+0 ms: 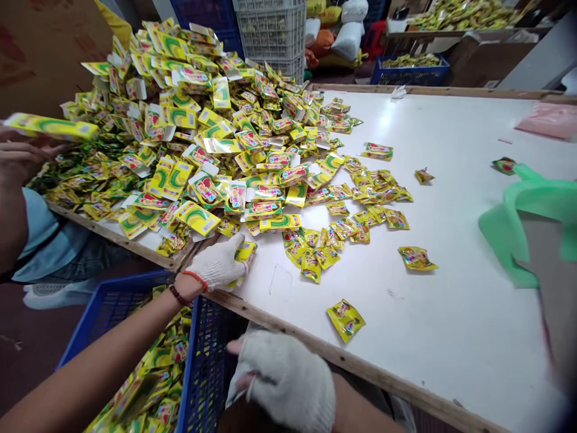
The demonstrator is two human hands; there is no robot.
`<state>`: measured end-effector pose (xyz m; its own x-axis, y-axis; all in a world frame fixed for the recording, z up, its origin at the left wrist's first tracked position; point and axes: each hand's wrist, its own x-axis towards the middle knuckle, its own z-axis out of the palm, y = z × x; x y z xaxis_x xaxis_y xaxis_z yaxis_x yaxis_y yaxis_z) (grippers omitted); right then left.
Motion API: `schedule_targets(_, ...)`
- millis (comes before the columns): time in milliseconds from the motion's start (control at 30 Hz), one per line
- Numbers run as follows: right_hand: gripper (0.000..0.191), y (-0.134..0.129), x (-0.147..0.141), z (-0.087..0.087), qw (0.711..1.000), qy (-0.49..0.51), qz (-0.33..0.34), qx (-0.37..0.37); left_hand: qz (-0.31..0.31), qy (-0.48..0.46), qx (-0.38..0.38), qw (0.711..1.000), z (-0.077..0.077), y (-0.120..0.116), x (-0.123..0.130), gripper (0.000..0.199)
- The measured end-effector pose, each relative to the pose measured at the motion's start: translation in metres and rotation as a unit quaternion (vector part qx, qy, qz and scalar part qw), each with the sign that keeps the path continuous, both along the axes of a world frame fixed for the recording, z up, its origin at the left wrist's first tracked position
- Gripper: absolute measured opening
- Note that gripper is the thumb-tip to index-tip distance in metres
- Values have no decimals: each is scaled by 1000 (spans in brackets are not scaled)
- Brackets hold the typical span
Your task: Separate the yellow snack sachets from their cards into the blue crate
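My left hand (219, 263), in a white knit glove, is closed around a small yellow box (246, 252) at the table's wooden edge. Most of that box is hidden by the fingers. Lower down, my right hand (286, 376) wears a white glove with bare fingertips. It is slightly blurred beside the blue crate, its finger and thumb apart with nothing visible between them. Inside the blue crate (195, 361) lie many yellow boxes (164, 361), one of them smeared by motion. A big heap of yellow candy boxes (193, 114) rises beyond my left hand.
Small yellow sachets (311, 264) are scattered over the white table (451, 325). A green plastic scoop-like piece (509, 234) sits at right, near a pink packet (547, 120). At far left another person's hand (22, 153) is by a yellow box. Grey crates (270, 33) stand behind.
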<state>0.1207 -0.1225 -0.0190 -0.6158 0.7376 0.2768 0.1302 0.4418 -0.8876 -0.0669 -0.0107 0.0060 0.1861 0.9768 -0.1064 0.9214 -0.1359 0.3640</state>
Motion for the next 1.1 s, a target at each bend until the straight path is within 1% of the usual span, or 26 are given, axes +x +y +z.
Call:
schedule_targets(33, 39, 4, 6, -2, 996, -17, -50, 68, -9, -11, -34, 999, 1, -4, 6, 35)
schedule_targets(67, 41, 11, 15, -5, 986, -39, -102, 126, -24, -25, -76, 996, 2, -7, 14, 31)
schedule_targets(100, 45, 17, 24, -7, 973, -64, -146, 166, -47, -49, -123, 990, 4, -11, 23, 29)
schedule_targets(133, 49, 24, 35, -10, 962, -87, -176, 190, -73, -87, -166, 980, 5, -15, 32, 30)
schedule_targets(200, 52, 32, 53, -14, 954, -117, -200, 191, -116, -185, -268, 938, 7, -21, 51, 37)
schedule_targets(233, 50, 34, 61, -15, 957, -125, -204, 162, -115, -240, -307, 914, 7, -23, 59, 40)
schedule_targets(267, 48, 33, 67, -17, 961, -132, -215, 112, -92, -295, -321, 895, 5, -25, 67, 42)
schedule_targets(300, 45, 32, 72, -18, 962, -134, -232, 45, -52, -344, -305, 887, 1, -27, 74, 42)
schedule_targets(367, 39, 26, 79, -20, 949, -121, -275, -95, 35, -434, -221, 873, -10, -34, 89, 31)
schedule_targets(400, 37, 23, 81, -21, 940, -105, -288, -148, 65, -472, -176, 861, -18, -38, 96, 27)
schedule_targets(433, 36, 20, 82, -22, 933, -86, -296, -184, 76, -503, -145, 849, -26, -44, 103, 27)
schedule_targets(467, 35, 17, 83, -23, 928, -66, -301, -210, 76, -527, -132, 836, -34, -49, 109, 30)
schedule_targets(567, 39, 11, 85, -29, 907, 47, -330, -258, 63, -568, -151, 807, -54, -63, 123, 27)
schedule_targets(600, 40, 10, 86, -32, 895, 95, -341, -271, 56, -569, -157, 805, -57, -66, 124, 26)
schedule_targets(633, 40, 9, 87, -35, 885, 135, -350, -277, 46, -563, -156, 811, -59, -67, 125, 26)
schedule_targets(667, 39, 8, 89, -37, 879, 154, -358, -274, 32, -546, -148, 824, -60, -67, 123, 26)
schedule_targets(700, 36, 7, 91, -39, 881, 147, -368, -258, 10, -521, -133, 843, -59, -65, 121, 25)
schedule_targets(767, 29, 7, 96, -41, 896, 77, -390, -198, -48, -461, -92, 881, -53, -59, 116, 20)
schedule_targets(800, 25, 8, 99, -40, 902, 37, -397, -165, -77, -437, -77, 893, -49, -55, 113, 16)
schedule_targets(833, 21, 9, 101, -38, 907, 2, -397, -138, -102, -423, -72, 897, -45, -51, 111, 13)
schedule_targets(900, 14, 13, 104, -32, 916, -39, -380, -118, -133, -416, -89, 895, -38, -43, 110, 15)
schedule_targets(933, 14, 16, 104, -28, 919, -47, -373, -123, -130, -419, -105, 893, -36, -40, 110, 17)
schedule_targets(1000, 15, 22, 104, -22, 916, -37, -369, -151, -103, -439, -147, 880, -34, -36, 112, 13)
schedule_targets(1033, 17, 24, 103, -20, 913, -19, -370, -169, -84, -456, -164, 871, -34, -34, 113, 16)
schedule_targets(1067, 23, 26, 103, -19, 910, -4, -371, -184, -65, -469, -174, 863, -35, -33, 114, 23)
schedule_targets(1100, 27, 28, 102, -19, 909, 3, -372, -189, -55, -472, -177, 862, -36, -32, 114, 28)
